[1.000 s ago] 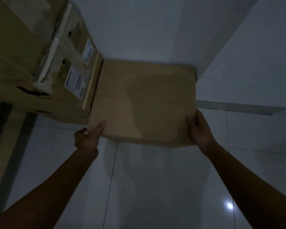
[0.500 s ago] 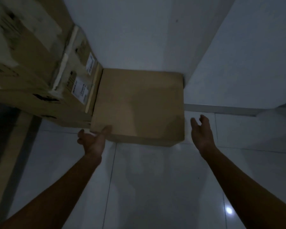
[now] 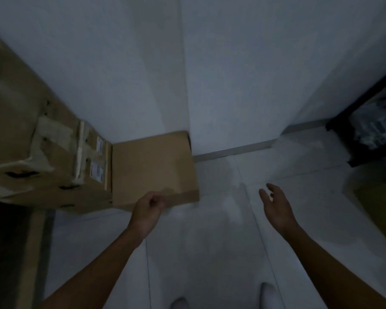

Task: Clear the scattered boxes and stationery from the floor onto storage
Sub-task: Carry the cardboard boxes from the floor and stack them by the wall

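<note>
Your left hand (image 3: 148, 210) sits at the near edge of the flat, plain brown cardboard box (image 3: 153, 169), fingers curled loosely; in this dim light you cannot tell whether they touch the cardboard or hold nothing. Your right hand (image 3: 276, 208) hangs well apart from it to the right, fingers spread and relaxed, holding nothing, over the pale tiled floor (image 3: 210, 253). The flat box lies in front of your left hand, its far edge against the white wall (image 3: 129, 74) and its left side touching the larger taped brown carton with 2 white labels (image 3: 54, 166). Far to the right of your right hand stands a dark frame (image 3: 343, 126) with blurred pale things inside.
</note>
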The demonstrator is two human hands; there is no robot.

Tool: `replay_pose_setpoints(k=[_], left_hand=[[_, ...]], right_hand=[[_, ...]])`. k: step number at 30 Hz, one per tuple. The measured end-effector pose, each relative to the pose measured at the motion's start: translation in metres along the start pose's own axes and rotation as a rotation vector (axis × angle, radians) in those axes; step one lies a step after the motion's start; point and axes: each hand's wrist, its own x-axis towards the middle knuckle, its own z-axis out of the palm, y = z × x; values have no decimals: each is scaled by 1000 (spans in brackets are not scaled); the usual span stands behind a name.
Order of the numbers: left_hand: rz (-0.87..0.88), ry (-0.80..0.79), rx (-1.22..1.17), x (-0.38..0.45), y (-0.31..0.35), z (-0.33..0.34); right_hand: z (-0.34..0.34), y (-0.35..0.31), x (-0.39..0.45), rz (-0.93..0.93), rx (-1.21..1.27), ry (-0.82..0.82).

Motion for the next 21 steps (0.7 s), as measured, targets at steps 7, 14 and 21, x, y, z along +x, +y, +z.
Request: replay_pose_setpoints(k=[7,14,21], left_hand=[[125,-148,88,-35,112,63],[156,-275,104,-81,178,204],[93,-447,122,-155,250,386]], right_hand=[[-98,28,-32,18,77,132],[-217,126,-16,143,173,204],[-395,205,-8,57,31,426]])
